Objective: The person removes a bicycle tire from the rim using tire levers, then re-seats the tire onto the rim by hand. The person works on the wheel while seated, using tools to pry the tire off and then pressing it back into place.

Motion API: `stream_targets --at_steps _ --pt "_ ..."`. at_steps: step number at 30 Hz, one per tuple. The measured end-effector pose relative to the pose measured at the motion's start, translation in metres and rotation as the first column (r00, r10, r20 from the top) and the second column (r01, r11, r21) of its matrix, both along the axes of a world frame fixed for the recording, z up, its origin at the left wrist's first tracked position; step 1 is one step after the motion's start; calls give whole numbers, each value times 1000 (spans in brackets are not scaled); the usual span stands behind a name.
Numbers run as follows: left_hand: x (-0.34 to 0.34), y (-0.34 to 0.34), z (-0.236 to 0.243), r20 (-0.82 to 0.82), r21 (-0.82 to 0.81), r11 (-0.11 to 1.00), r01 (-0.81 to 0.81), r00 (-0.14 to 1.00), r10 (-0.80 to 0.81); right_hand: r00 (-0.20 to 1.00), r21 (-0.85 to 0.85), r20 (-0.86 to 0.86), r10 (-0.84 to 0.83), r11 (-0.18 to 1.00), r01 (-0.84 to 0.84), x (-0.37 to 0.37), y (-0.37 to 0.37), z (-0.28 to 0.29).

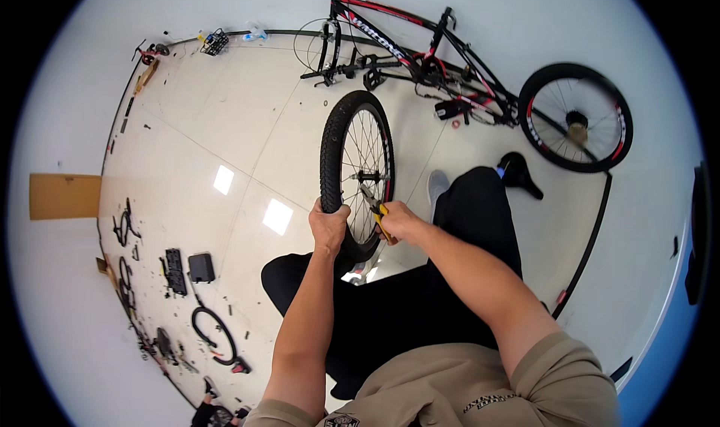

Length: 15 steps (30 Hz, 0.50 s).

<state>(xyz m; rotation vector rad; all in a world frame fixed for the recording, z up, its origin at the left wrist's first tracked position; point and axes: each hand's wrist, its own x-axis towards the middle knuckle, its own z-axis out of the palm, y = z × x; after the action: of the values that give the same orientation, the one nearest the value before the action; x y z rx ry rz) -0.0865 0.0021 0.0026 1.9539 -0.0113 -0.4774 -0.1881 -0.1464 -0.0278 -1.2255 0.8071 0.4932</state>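
A bicycle wheel (334,145) with a knobby black tyre stands upright in front of me, between my knees. My left hand (328,226) is closed around the near left side of its tyre. In my right hand (400,221) is a pair of pliers (370,199) with yellow handles. The pliers' jaws point up and left, at the spokes just below the hub (367,177). Whether the jaws touch a spoke, I cannot tell.
A black and red bicycle frame (390,44) leans along the far wall. Another wheel (540,143) stands at its right, with a black saddle (517,173) on the floor nearby. Left lie an open tool case (175,271), a dark box (201,268) and a loose bicycle part with a black ring (196,329).
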Motion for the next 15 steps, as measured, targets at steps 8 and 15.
stream_targets --at_steps 8,15 --pt "-24 40 2 -228 -42 998 45 972 -53 986 232 34 164 958 -168 2 23 12" --pt "-35 36 5 -203 -100 994 45 977 -65 978 195 18 209 958 -209 3 22 12"
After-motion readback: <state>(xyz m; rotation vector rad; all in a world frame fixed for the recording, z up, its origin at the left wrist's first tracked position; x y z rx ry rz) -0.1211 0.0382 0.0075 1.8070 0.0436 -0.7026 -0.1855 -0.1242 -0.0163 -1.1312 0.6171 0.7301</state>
